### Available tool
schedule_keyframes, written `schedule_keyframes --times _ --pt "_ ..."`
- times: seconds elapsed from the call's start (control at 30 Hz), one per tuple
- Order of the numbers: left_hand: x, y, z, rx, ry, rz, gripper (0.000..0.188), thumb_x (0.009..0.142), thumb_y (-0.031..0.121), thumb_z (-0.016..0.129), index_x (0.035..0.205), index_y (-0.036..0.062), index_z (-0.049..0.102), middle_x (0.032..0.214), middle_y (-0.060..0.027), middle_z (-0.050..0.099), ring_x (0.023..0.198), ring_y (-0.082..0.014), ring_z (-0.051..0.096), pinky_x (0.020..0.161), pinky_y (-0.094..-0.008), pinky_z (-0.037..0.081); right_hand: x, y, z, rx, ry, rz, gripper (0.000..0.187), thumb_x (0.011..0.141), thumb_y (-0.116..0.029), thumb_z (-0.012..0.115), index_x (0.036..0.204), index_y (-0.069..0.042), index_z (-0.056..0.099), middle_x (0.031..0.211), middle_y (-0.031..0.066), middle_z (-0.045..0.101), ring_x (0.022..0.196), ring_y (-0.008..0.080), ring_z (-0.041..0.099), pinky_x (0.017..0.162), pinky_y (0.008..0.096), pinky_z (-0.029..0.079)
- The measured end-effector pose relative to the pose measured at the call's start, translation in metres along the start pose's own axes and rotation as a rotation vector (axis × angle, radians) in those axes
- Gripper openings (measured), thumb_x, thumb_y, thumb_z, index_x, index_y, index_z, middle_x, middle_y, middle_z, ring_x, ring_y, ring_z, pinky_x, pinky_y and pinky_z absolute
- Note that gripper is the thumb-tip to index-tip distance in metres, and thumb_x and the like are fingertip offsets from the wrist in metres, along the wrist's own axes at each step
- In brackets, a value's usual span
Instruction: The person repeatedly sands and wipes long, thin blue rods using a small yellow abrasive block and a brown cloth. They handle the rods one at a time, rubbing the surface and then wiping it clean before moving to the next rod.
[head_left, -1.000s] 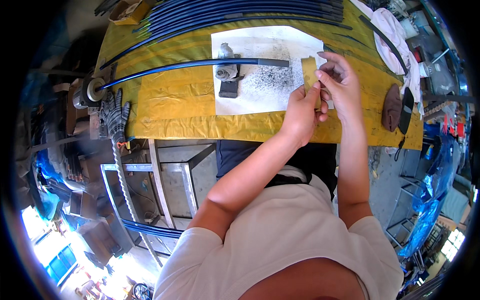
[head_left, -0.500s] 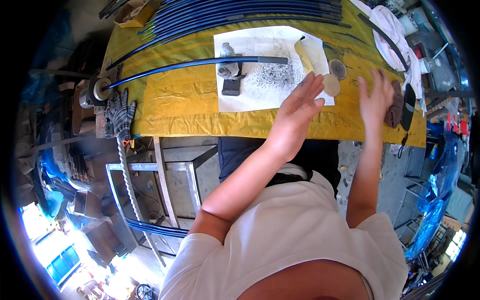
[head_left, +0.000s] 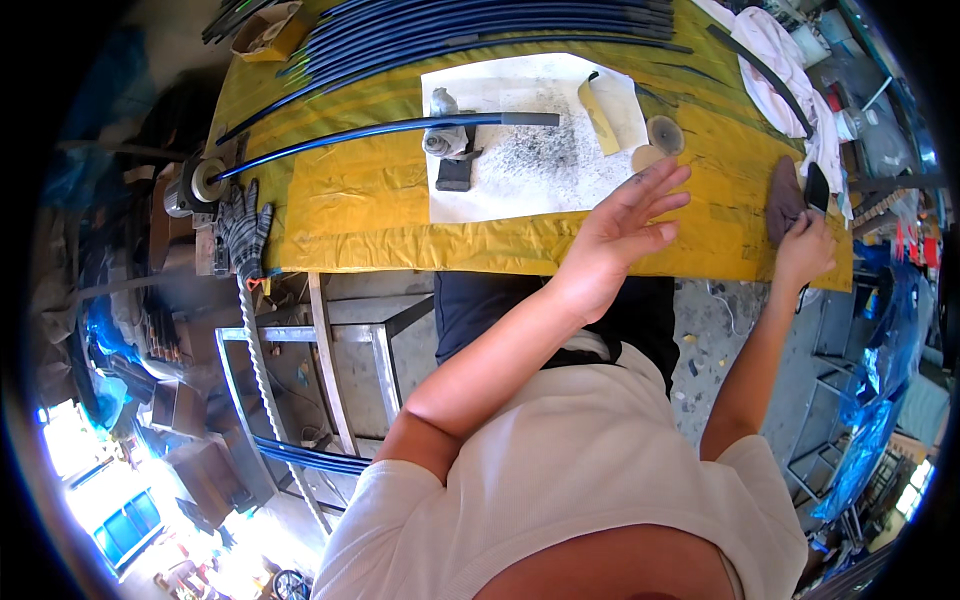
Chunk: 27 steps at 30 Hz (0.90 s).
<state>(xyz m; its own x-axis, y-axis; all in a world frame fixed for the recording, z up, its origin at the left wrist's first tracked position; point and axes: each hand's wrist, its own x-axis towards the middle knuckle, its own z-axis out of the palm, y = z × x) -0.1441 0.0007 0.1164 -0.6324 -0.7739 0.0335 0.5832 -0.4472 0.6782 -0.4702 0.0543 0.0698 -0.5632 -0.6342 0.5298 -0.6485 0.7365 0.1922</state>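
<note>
My left hand [head_left: 620, 235] hovers over the near table edge, fingers spread and holding nothing, beside a tan round disc [head_left: 648, 157] that it partly covers. At the table's right end, the fingers of my right hand [head_left: 806, 248] are closed at the lower end of a black oblong object [head_left: 817, 186] with a cord. A brown cloth [head_left: 783, 200] lies against these fingers. A dark blue rod [head_left: 350, 142] with a grey end runs from a motor-like round part [head_left: 196, 186] across a small clamp-like stand [head_left: 455, 170] on white paper [head_left: 500, 205].
Several blue rods [head_left: 480, 25] lie along the far side of the yellow-covered table [head_left: 350, 215]. A yellow strip [head_left: 600, 115] and dark specks are on the paper, with a grey-brown disc [head_left: 665, 135] beside it. A grey glove [head_left: 243, 230] lies at the left.
My right hand has moved right and down from above the table to the black oblong object, and its fingers have closed. My left hand has shifted slightly right, still open.
</note>
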Motion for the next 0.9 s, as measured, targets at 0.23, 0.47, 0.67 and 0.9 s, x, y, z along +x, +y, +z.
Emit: schedule_keyframes --times 0.23,0.47,0.67,0.9 --pt "0.013 -0.014 0.007 0.030 0.013 -0.076 0.054 0.084 0.003 0.054 0.135 0.0015 0.035 0.135 -0.0126 0.042 0.118 -0.0228 0.045 0.095 -0.0320 0.037 0.061 0.062 0.047 1.249 0.107 0.508 0.027 0.093 -0.027 0.050 0.099 -0.002 0.058 0.094 0.0100 0.063 0.079 0.0249 0.061 0.062 0.0351 0.049" --pt "0.020 -0.023 0.013 0.056 -0.013 -0.094 0.053 0.084 0.009 0.059 0.133 0.0007 0.038 0.130 -0.0127 0.047 0.111 -0.0220 0.050 0.090 -0.0308 0.040 0.057 0.058 0.031 1.678 -0.229 0.620 0.039 0.092 -0.033 0.051 0.110 0.002 0.053 0.095 0.0113 0.059 0.087 0.0195 0.058 0.076 0.0314 0.048" --pt "0.017 -0.025 0.011 0.090 0.000 -0.134 0.051 0.086 0.009 0.057 0.132 -0.0002 0.038 0.129 -0.0126 0.048 0.108 -0.0207 0.052 0.089 -0.0295 0.041 0.012 0.004 0.010 0.446 -0.209 -0.112 0.051 0.085 -0.035 0.058 0.118 0.003 0.049 0.109 0.0197 0.057 0.098 0.0360 0.056 0.087 0.0394 0.043" --pt "0.012 -0.022 0.008 0.106 0.018 -0.149 0.048 0.087 0.007 0.052 0.132 -0.0016 0.038 0.128 -0.0124 0.049 0.106 -0.0201 0.053 0.088 -0.0290 0.042 0.021 0.011 0.035 0.675 -0.282 0.047 0.038 0.085 -0.022 0.052 0.112 0.004 0.052 0.101 0.0201 0.061 0.096 0.0356 0.056 0.085 0.0368 0.043"
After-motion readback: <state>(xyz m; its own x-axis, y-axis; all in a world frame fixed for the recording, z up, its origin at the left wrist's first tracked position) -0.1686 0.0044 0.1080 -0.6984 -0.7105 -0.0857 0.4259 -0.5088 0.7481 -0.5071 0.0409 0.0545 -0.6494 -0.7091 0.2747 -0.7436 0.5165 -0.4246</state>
